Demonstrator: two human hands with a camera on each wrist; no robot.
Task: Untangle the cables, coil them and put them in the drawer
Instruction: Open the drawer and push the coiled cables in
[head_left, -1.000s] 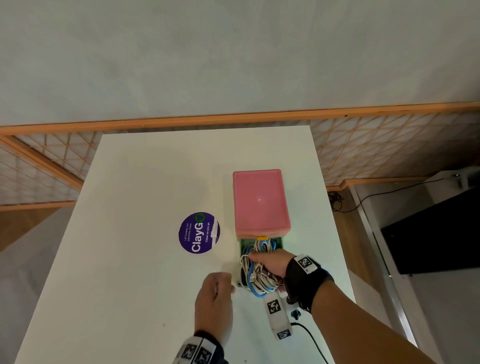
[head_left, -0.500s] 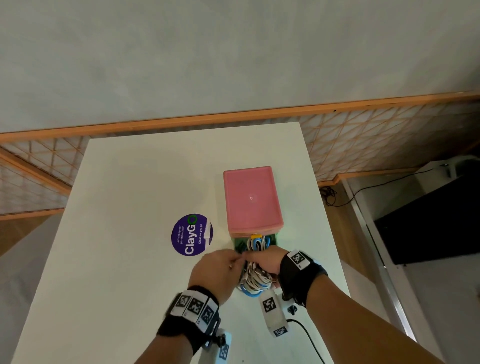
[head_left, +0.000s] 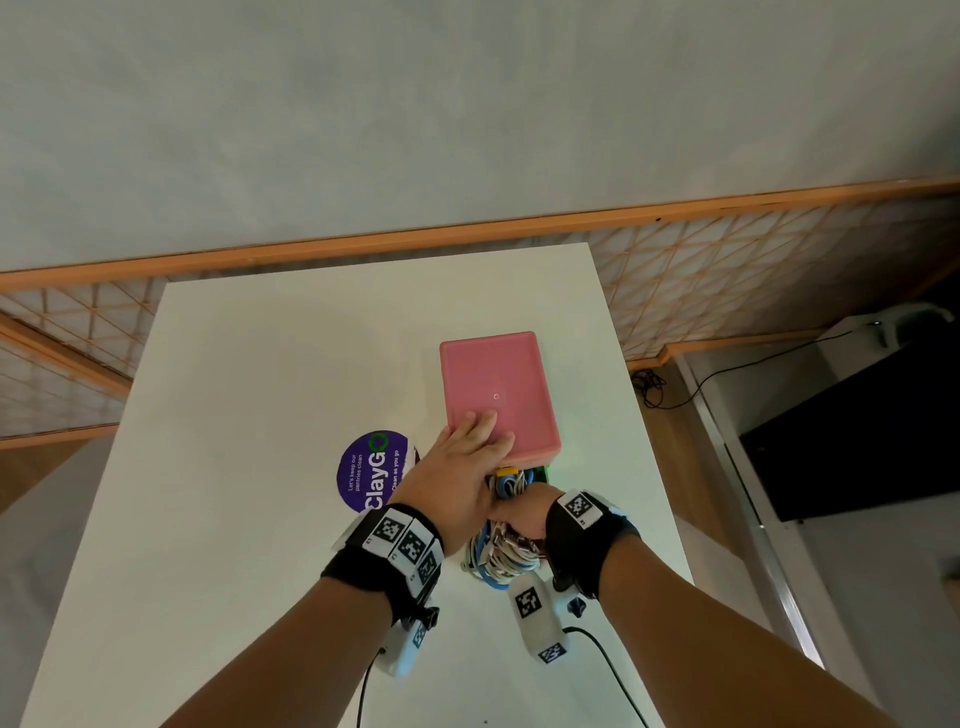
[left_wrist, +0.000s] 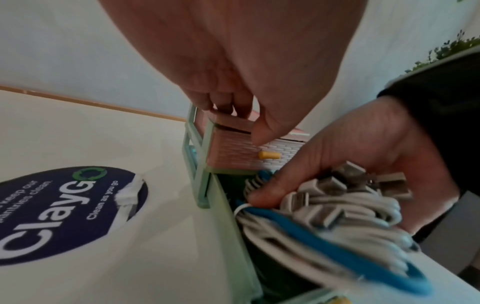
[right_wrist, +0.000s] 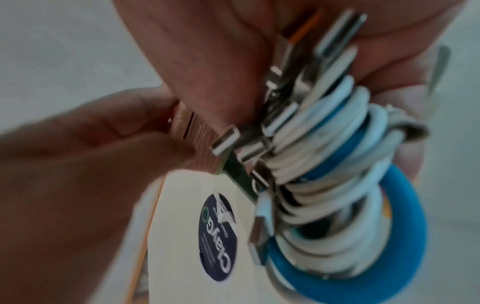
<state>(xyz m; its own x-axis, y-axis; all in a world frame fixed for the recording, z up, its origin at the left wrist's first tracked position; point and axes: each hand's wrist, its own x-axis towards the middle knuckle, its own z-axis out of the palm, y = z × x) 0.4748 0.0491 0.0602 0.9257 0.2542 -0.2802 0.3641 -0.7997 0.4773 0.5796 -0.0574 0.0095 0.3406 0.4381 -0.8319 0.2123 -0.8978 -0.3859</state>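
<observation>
The right hand has its grip clamped round the coiled cables, white loops with one blue loop and a cluster of metal plugs, held partly in and partly above the open green drawer directly beneath that grip. The left hand lies flat, fingers straight, on the pink top of the drawer unit just beyond the cables, bracing it on the table. The likely trouble: the bundle looks bulky for the drawer, so once the grip loosens the coils could spring apart, and loops or plugs hanging over the front edge could snag or be pinched when the drawer is pushed shut. Blue and white loops already lie deeper in the drawer, under the closed pink drawer with its yellow knob.
</observation>
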